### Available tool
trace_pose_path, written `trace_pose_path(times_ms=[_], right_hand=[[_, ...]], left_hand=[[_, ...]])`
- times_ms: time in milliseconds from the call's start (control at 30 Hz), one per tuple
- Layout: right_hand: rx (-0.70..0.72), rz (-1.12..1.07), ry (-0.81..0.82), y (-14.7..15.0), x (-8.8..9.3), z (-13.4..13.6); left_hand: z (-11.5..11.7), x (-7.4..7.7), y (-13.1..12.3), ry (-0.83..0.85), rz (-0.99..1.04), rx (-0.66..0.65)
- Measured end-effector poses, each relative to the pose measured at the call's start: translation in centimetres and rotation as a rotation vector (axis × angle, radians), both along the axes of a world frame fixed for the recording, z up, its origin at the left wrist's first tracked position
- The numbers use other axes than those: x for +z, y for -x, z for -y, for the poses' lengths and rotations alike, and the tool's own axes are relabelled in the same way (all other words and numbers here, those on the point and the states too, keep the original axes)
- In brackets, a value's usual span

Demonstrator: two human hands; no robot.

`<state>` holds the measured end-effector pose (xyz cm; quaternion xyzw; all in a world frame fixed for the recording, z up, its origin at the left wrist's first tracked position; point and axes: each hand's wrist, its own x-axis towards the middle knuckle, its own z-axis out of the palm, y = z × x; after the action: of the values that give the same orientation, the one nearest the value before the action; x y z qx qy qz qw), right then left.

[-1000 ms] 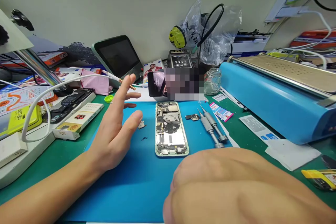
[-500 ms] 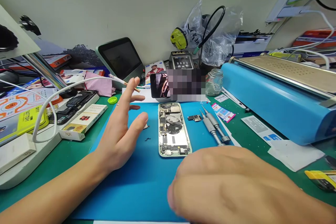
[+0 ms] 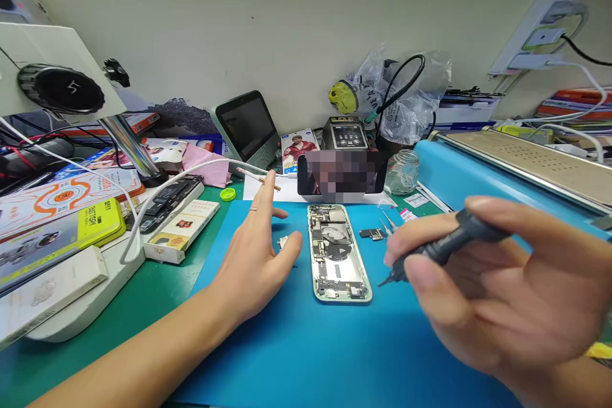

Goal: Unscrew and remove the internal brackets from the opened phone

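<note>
The phone (image 3: 338, 268) lies between the spread fingers of the left hand (image 3: 261, 252) and those of the right hand (image 3: 511, 287), pinching a driver (image 3: 444, 247).

The right hand (image 3: 497, 287) is blurred, its fingers covering part of a dark pointed tool (image 3: 433, 250). Behind those fingers, two metal screwdrivers (image 3: 391, 222) have their handles hidden. By the thumb of the left hand (image 3: 255, 255), a partly covered piece (image 3: 282, 242) is too small to identify.
</note>
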<state>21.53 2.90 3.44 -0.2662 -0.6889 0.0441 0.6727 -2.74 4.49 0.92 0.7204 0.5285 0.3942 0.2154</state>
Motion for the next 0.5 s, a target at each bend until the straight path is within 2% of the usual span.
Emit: trace_pose_path(times_ms=[133, 367, 500], right_hand=[[-0.014, 0.053, -0.032, 0.2, 1.4, -1.4], [-0.07, 0.012, 0.0, -0.2, 1.2, -2.5], [-0.036, 0.03, 0.008, -0.3, 1.5, -2.9]], left_hand=[[0.0, 0.2, -0.1, 0.074, -0.028, 0.0], [-0.3, -0.3, 0.0, 0.113, -0.07, -0.011], [-0.3, -0.1, -0.1, 0.141, -0.086, -0.012]])
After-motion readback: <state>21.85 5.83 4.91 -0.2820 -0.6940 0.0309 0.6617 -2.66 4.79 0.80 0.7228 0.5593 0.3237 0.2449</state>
